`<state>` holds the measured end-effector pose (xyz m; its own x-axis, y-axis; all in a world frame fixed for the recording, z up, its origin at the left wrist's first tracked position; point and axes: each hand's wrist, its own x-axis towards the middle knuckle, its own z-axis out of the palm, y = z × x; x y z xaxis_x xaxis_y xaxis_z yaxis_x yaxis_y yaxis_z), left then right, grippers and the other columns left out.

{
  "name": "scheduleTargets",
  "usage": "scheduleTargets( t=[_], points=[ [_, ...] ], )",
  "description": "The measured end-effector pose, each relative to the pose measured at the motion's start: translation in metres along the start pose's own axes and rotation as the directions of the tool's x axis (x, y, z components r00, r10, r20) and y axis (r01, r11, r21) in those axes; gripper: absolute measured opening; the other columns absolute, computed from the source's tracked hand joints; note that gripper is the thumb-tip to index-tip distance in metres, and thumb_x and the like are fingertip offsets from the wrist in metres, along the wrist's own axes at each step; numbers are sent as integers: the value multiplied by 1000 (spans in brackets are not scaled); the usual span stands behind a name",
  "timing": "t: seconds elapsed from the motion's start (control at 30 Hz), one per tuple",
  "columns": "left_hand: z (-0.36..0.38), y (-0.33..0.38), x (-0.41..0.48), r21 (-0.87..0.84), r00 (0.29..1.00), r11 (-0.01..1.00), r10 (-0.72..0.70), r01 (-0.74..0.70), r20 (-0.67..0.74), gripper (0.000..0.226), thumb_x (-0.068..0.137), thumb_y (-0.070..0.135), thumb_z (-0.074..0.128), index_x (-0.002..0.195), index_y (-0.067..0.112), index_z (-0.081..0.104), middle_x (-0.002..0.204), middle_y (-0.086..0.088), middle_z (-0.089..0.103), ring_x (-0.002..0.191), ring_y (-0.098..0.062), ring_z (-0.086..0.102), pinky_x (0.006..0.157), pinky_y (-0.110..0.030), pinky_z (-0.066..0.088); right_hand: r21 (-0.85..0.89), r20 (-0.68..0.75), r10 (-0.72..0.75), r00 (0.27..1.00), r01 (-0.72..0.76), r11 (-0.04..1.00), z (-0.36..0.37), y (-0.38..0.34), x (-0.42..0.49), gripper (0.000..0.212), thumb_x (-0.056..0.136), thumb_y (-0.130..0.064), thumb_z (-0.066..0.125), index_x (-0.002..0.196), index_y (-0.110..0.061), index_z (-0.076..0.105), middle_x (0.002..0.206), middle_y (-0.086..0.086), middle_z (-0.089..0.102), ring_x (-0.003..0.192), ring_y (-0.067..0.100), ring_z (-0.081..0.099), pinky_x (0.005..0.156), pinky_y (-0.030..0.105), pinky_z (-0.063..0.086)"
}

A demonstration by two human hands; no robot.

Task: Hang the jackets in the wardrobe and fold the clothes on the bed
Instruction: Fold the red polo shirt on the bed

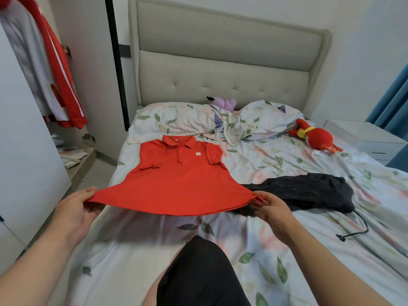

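Note:
A red polo shirt (176,177) lies face up on the bed (276,160), collar toward the pillows. Its bottom hem is lifted off the sheet and stretched wide. My left hand (77,208) pinches the hem's left corner. My right hand (272,208) pinches the right corner. A dark garment with a drawstring (309,191) lies crumpled on the sheet just right of the shirt. A red and white jacket (55,69) hangs in the open wardrobe at the upper left.
Two floral pillows (176,120) lie at the headboard with a purple plush toy (225,103) between them. A red plush toy (318,138) rests at the right. A white nightstand (371,138) stands beside the bed. My knee in dark shorts (198,272) rests on the mattress.

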<state>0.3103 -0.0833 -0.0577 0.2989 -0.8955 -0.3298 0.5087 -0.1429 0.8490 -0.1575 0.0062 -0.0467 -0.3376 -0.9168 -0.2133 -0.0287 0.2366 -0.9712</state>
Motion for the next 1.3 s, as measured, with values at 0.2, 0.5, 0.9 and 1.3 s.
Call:
scheduleTargets(
  t=[0.2, 0.5, 0.9, 1.3],
  points=[
    [8, 34, -2, 270, 984, 947, 155, -172, 83, 50, 80, -28, 35, 110, 3, 60, 92, -14, 59, 79, -21, 58, 61, -12, 56, 13, -163, -162, 973, 166, 986, -3, -30, 12, 19, 93, 1, 60, 97, -11, 74, 77, 1, 73, 69, 15, 64, 69, 30, 51],
    [19, 60, -16, 637, 774, 528, 608, -562, 178, 26, 85, -2, 64, 89, 21, 74, 85, 5, 65, 79, -17, 54, 67, -3, 39, -120, -214, -310, 926, 290, 949, -4, -72, 15, 17, 94, -10, 61, 92, -22, 74, 85, -1, 72, 79, 18, 61, 81, 34, 49],
    [8, 91, -40, 483, 850, 715, 507, -505, 139, 10, 96, 13, 60, 94, 17, 69, 94, -10, 70, 95, -35, 65, 96, -52, 50, 124, 28, -55, 998, 51, 991, -25, -94, -5, 13, 93, -6, 58, 93, 2, 68, 77, 17, 66, 62, 26, 61, 56, 33, 49],
    [-4, 67, -21, 648, 912, 655, 373, -389, 170, 11, 91, 21, 71, 80, 22, 75, 82, 5, 73, 80, -13, 64, 73, -28, 47, -158, -95, -30, 995, 15, 987, -23, -71, 19, 9, 96, -17, 65, 91, -14, 72, 80, 0, 63, 75, 15, 57, 64, 29, 45]
  ],
)
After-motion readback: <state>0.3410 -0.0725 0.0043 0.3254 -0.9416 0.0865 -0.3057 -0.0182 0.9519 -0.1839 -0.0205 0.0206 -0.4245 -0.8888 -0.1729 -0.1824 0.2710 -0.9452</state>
